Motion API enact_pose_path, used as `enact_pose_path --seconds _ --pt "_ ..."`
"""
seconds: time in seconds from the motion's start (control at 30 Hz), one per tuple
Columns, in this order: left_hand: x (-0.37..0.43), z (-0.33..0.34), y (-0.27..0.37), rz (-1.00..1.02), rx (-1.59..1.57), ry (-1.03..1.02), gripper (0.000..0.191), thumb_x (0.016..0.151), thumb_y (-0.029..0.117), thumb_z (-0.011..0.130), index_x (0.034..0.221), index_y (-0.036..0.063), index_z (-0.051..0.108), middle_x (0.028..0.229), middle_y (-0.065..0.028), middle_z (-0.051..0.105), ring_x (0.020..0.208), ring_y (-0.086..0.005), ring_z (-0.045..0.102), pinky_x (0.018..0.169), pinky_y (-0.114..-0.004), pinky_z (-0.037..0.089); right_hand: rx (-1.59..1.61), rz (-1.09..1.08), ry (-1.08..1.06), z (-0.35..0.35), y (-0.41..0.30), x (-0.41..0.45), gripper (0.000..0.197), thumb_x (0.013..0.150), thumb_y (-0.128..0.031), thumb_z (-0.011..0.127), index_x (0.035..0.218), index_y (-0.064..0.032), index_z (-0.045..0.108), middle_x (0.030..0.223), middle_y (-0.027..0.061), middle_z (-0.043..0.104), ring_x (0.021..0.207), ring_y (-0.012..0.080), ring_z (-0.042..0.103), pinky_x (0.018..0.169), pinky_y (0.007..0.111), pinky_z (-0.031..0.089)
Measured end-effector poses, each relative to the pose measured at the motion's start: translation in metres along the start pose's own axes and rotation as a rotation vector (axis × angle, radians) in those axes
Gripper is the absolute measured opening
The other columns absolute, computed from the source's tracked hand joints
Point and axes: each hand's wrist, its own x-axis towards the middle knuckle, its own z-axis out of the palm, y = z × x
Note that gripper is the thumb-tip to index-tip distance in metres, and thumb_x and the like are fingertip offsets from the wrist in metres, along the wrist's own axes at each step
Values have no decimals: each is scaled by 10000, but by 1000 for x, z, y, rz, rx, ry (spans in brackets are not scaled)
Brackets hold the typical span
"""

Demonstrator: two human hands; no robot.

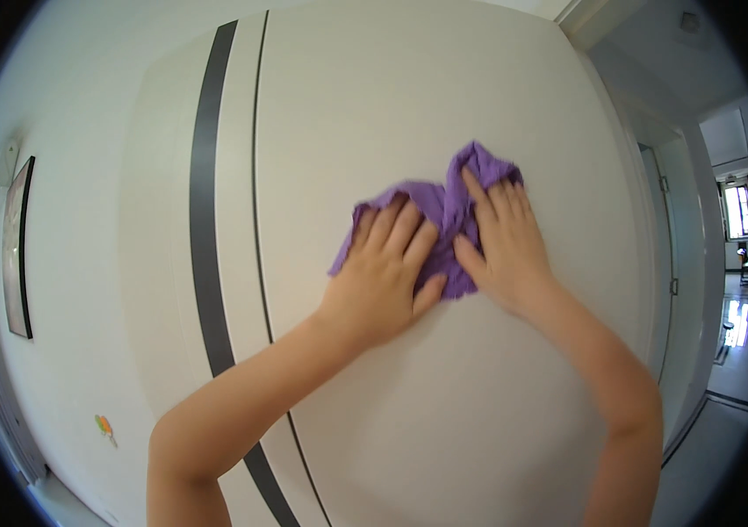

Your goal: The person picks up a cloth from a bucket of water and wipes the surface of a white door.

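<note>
Both my hands press a crumpled purple cloth (pixel 456 270) against a smooth, upright cream panel (pixel 374 105). My left hand (pixel 380 270) lies over the cloth's left part, fingers pointing up and its thumb out to the right. On the right part is my right hand (pixel 509 237), its index finger apart from the other fingers and its thumb near the cloth's middle. A raised fold of cloth stands between the hands and above the right fingertips. The palms hide some of the cloth beneath them.
A wide dark grey strip (pixel 203 191) and a thin dark line run down the panel's left side. Farther left, a framed picture (pixel 18 250) and small orange-green keyring-like item (pixel 105 425) are on the white wall. At right are a hinged door (pixel 660 263) and a passage with shiny floor (pixel 736 356).
</note>
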Motion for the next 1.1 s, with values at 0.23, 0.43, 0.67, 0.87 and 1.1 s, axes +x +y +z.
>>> enact_pose_path --seconds 0.23,0.43,0.67,0.87,1.1 --pt "-82 -43 -2 -74 -51 -201 559 838 369 613 1215 -21 477 1277 -244 446 1251 -431 378 1074 -522 276 113 -229 -114 -8 -73 -13 719 826 -349 550 1422 -6 340 1349 227 431 1290 374 378 1140 483 216" --pt "-71 -36 -6 -206 86 -13 546 833 320 613 1236 -16 466 1293 -242 437 1245 -431 382 1063 -539 274 157 -326 -22 8 -60 29 697 822 -341 552 1425 -49 358 1292 245 474 1233 413 412 1127 485 240" --pt "11 12 20 -313 210 100 534 892 337 541 1271 -29 455 1345 -250 428 1287 -410 360 1085 -493 257 -13 -185 101 1 33 43 636 941 -452 464 1431 -61 355 1380 218 446 1308 349 390 1138 432 240" --pt "123 75 94 -300 157 196 537 895 348 532 1292 -6 454 1374 -211 426 1321 -367 340 1110 -480 226 -76 -33 157 -21 165 9 595 969 -415 420 1439 -59 344 1359 198 474 1301 348 395 1128 444 250" --pt "180 137 216 -227 -81 116 531 857 283 577 1299 20 449 1389 -188 403 1354 -345 294 1133 -497 187 2 141 143 -53 257 -111 509 924 -215 494 1376 4 414 1322 210 486 1266 363 412 1097 483 276"
